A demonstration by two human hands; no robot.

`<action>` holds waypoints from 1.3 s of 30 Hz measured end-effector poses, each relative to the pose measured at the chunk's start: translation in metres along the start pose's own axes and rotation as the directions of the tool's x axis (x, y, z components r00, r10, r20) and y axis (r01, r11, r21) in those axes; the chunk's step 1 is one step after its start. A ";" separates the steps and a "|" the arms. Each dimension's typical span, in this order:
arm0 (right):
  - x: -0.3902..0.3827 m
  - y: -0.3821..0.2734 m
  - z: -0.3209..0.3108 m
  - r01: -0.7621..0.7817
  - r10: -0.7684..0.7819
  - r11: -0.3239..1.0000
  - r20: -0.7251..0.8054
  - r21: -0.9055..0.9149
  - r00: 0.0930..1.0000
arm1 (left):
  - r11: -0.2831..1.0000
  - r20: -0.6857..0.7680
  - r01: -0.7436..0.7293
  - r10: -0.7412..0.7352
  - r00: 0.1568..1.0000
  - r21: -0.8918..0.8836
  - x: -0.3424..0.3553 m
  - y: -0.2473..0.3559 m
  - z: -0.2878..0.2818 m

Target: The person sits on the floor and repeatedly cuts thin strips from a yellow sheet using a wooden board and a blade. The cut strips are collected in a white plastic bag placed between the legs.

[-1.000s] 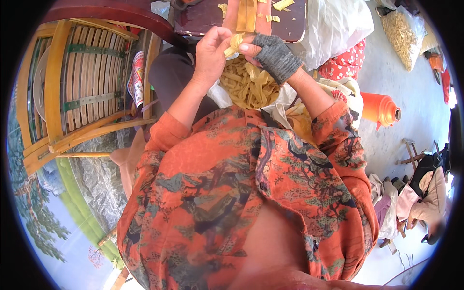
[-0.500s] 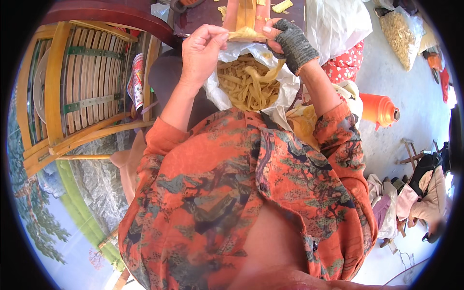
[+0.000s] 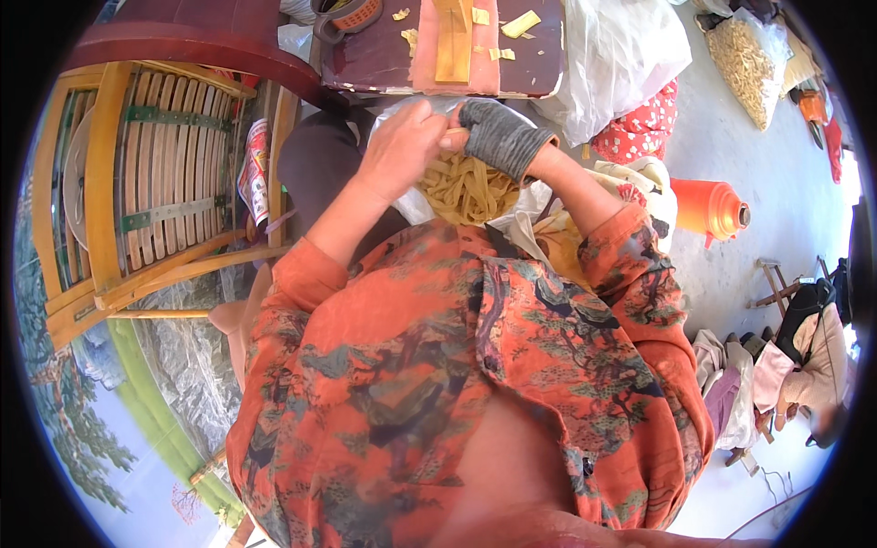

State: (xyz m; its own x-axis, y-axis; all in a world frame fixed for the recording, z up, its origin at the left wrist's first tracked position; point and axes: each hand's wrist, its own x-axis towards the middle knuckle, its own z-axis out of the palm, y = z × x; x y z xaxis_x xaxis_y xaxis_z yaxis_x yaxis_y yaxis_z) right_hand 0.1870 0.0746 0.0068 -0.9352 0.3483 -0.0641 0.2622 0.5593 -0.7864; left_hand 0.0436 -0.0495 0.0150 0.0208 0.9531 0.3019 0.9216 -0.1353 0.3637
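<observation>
My left hand, bare, is closed with its fingertips against my right hand. A grey fingerless knit glove covers my right hand, and its fingers are closed too. Between the two hands shows a bit of a tan flat strip; most of it is hidden by the fingers. Just below them a white plastic bag stands open, full of tan plaited strips. Beyond the hands, a wooden block rests on a pink cloth, with tan scraps beside it.
The cloth lies on a dark red tabletop holding an orange-and-grey basket. To the left is a slatted bamboo chair. White plastic, a red dotted bundle and an orange thermos are on the right.
Both hands have come back from the table edge toward me and closed together over the bag. The strip stretched between them is now mostly hidden. The wooden block shows more fully.
</observation>
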 end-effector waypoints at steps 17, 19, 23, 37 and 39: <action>0.031 0.021 -0.031 -0.038 -0.105 0.921 -0.340 -0.389 0.935 | 0.014 0.342 0.375 -0.385 0.858 -0.927 0.043 -0.040 0.011; 0.040 0.053 -0.026 0.107 -0.355 0.810 -0.335 -0.577 0.873 | 0.116 0.263 0.329 -0.384 0.885 -0.937 0.050 -0.054 0.017; 0.050 0.047 -0.022 -0.067 -0.120 0.930 -0.471 -0.361 0.874 | 0.606 -0.001 0.293 -0.437 0.900 -0.739 0.060 -0.060 0.024; 0.069 0.071 -0.013 -0.335 0.226 0.912 -0.394 -0.236 0.891 | 0.731 0.117 0.580 -0.581 0.805 -0.360 0.071 -0.085 0.048; 0.058 0.053 -0.017 -0.399 0.308 0.906 -0.427 -0.141 0.850 | 0.727 0.191 0.622 -0.593 0.782 -0.292 0.056 -0.081 0.038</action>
State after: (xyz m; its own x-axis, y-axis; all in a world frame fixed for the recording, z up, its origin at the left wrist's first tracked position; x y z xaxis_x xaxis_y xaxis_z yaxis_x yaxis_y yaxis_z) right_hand 0.1503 0.1372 -0.0287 -0.6125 0.7897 -0.0344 0.6447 0.4739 -0.5999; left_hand -0.0150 0.0250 -0.0311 -0.4559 0.8776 -0.1481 0.5695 0.4156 0.7092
